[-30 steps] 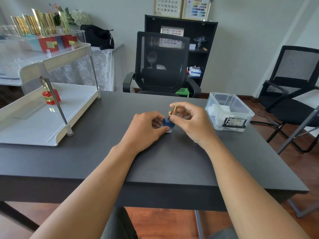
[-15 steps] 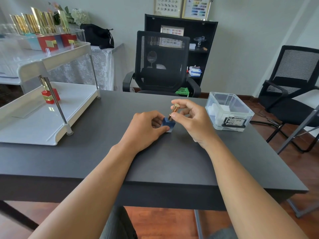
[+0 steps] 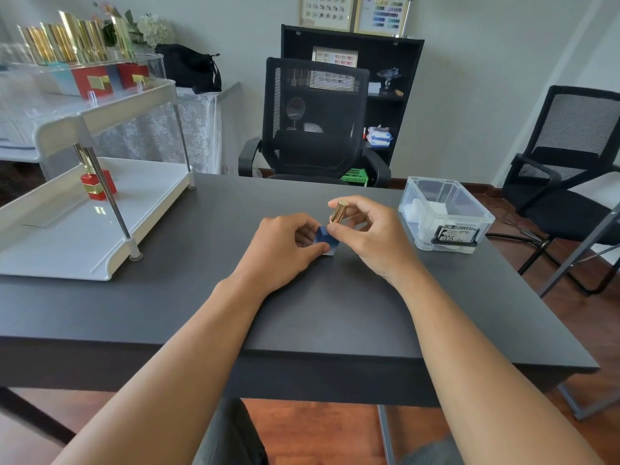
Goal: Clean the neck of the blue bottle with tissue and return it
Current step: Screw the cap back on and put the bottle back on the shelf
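A small blue bottle (image 3: 324, 239) stands on the dark table (image 3: 235, 297) near its middle. My left hand (image 3: 285, 246) grips its body from the left, hiding most of it. My right hand (image 3: 365, 236) pinches the tall gold cap (image 3: 338, 212) between thumb and index finger, just above the bottle's top. I cannot tell whether the cap touches the bottle; the neck is hidden. White tissue (image 3: 426, 209) lies inside a clear plastic box (image 3: 446, 216) to the right of my right hand.
A white two-tier rack (image 3: 84, 236) takes up the table's left side, with a red bottle (image 3: 97, 182) on its lower shelf and several gold-capped bottles (image 3: 67, 45) on top. Black office chairs stand behind the table (image 3: 315, 122) and at right (image 3: 570, 156).
My right hand has shifted slightly with the gold cap over the blue bottle, dipping down and coming back up. My left hand has stayed on the bottle.
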